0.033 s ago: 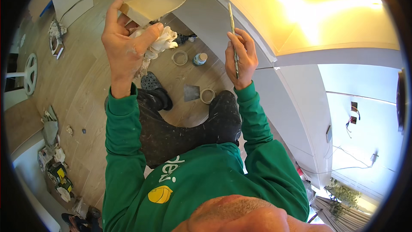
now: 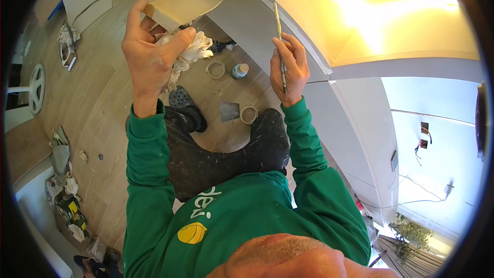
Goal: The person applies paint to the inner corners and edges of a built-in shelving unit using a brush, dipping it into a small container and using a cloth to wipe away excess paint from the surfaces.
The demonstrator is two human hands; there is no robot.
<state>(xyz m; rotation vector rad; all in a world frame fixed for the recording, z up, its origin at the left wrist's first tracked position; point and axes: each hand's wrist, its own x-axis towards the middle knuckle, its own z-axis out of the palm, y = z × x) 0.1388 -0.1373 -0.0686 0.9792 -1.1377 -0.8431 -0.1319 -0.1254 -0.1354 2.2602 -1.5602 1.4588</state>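
Observation:
My left hand [image 2: 149, 51] is closed on a crumpled white rag [image 2: 193, 51]. It also holds a cream, roughly square piece [image 2: 188, 1] with worn edges, like a shallow tray or stiff sheet; its exact kind is unclear. Between the fingers and thumb of my right hand [image 2: 290, 67] is a thin, stained stick [image 2: 278, 21], perhaps a fine paintbrush. It stands almost upright, its upper end near the edge of the pale panel [image 2: 247, 15]. A gap separates my two hands, and whitish smears mark the left one.
On the wooden floor are two round open containers [image 2: 215, 69], a small capped bottle [image 2: 240, 70] and a grey square plate [image 2: 229, 111]. A lit yellowish recess [image 2: 406, 26] lies at upper right. Loose wires [image 2: 423, 141] hang from the wall. Tools and rags [image 2: 69, 206] lie at left.

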